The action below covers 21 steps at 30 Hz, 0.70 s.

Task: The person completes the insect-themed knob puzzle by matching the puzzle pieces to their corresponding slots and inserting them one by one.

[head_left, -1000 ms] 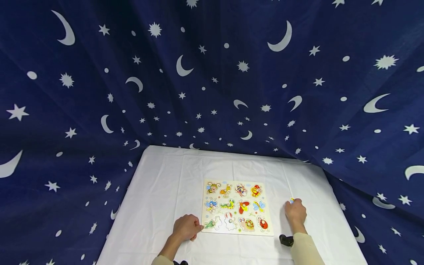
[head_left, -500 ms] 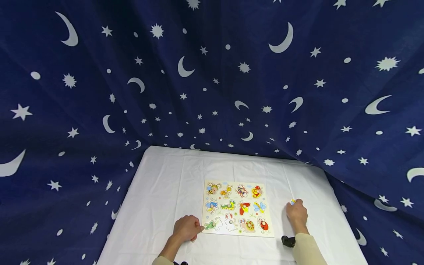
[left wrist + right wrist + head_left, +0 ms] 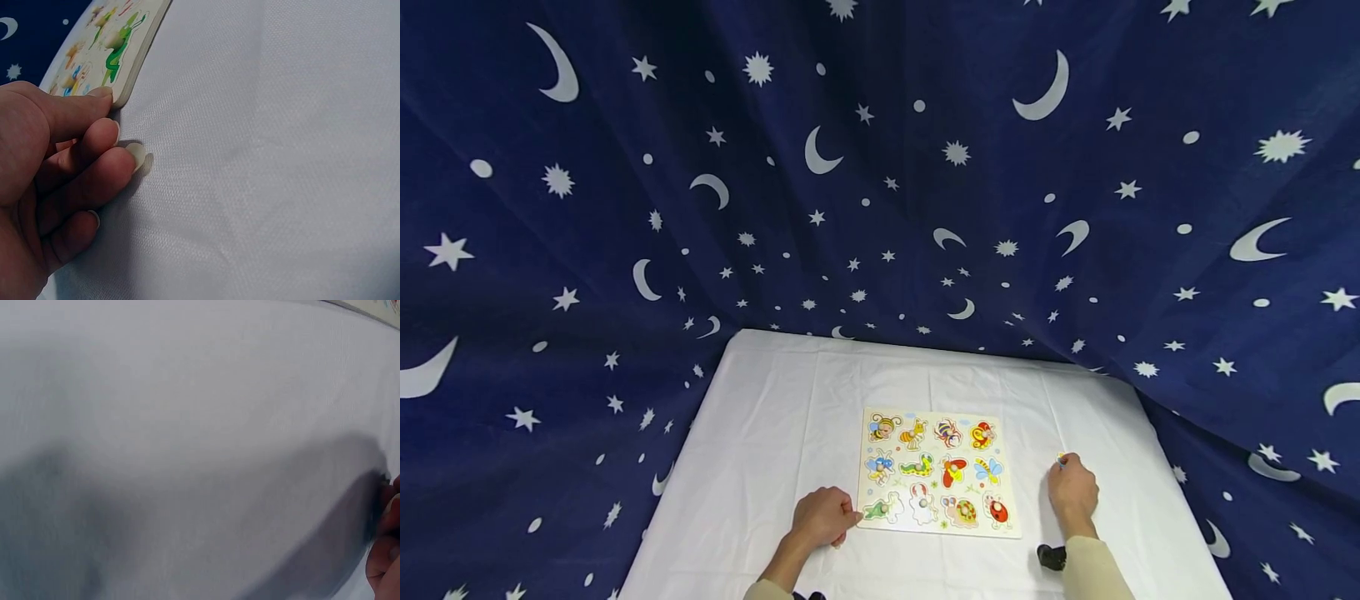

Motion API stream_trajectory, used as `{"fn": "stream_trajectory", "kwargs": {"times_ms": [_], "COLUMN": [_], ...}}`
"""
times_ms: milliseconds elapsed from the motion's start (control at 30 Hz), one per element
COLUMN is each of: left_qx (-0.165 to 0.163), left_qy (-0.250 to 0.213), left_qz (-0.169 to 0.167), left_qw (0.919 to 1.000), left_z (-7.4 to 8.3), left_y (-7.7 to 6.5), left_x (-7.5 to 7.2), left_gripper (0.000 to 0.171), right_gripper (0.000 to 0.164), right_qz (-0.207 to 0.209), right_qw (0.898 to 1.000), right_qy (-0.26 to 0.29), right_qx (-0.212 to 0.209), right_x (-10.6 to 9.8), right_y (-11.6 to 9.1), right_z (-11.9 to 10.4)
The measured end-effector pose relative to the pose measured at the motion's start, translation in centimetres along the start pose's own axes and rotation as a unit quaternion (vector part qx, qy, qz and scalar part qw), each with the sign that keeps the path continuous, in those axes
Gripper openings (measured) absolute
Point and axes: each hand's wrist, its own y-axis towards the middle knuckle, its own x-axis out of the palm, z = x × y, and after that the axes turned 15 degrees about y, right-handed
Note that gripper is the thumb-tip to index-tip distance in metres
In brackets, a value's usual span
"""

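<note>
A wooden peg puzzle board (image 3: pixel 937 532) with colourful insect pieces lies on the white-covered table in the head view. My left hand (image 3: pixel 824 515) is at its near left corner; the left wrist view shows the thumb (image 3: pixel 94 103) on top of that corner and the fingers curled at and below the edge. To the right of the board, my right hand (image 3: pixel 1072 486) pinches a small puzzle piece (image 3: pixel 1062 457), yellow and blue where it shows and mostly hidden by the fingers. Only curled fingertips (image 3: pixel 387 550) of the right hand appear at the right wrist view's edge.
White cloth (image 3: pixel 790 392) covers the table. A dark blue curtain (image 3: pixel 880 167) with moons and stars surrounds its back and sides. Several knobbed pieces, such as the ladybug (image 3: pixel 996 510) and the red beetle (image 3: pixel 953 472), sit on the board.
My right hand has shifted very slightly, and less of the small piece shows at its fingertips. My left hand stays at the board's corner. The head view has tilted a little.
</note>
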Motion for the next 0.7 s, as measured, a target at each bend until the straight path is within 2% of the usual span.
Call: {"fn": "stream_trajectory", "kwargs": {"times_ms": [100,267,533,633,700], "left_qx": [0.001,0.004,0.008,0.004,-0.001], "left_qy": [-0.001,-0.001,0.006,0.005,0.003], "left_qz": [0.000,0.002,0.002,-0.002,-0.008], "left_qw": [1.0000,1.0000,1.0000,1.0000,1.0000], "left_z": [-0.1,-0.2,-0.2,-0.2,-0.3], "left_y": [0.1,0.1,0.4,0.4,0.5], "left_x": [0.0,0.2,0.3,0.2,0.1], "left_gripper": [0.034,0.034,0.034,0.034,0.034], "right_gripper": [0.026,0.041,0.048,0.045,0.041], "right_qz": [0.003,-0.010,-0.014,-0.017,-0.020], "right_qw": [1.000,0.997,0.988,0.990,0.994], "right_qy": [0.010,0.032,0.049,0.022,-0.002], "right_qx": [0.013,0.066,0.148,0.137,0.105], "right_x": [0.2,-0.5,-1.5,-1.3,-1.0], "right_y": [0.1,0.0,0.2,0.3,0.3], "right_z": [0.0,-0.4,-0.2,0.1,0.3]}}
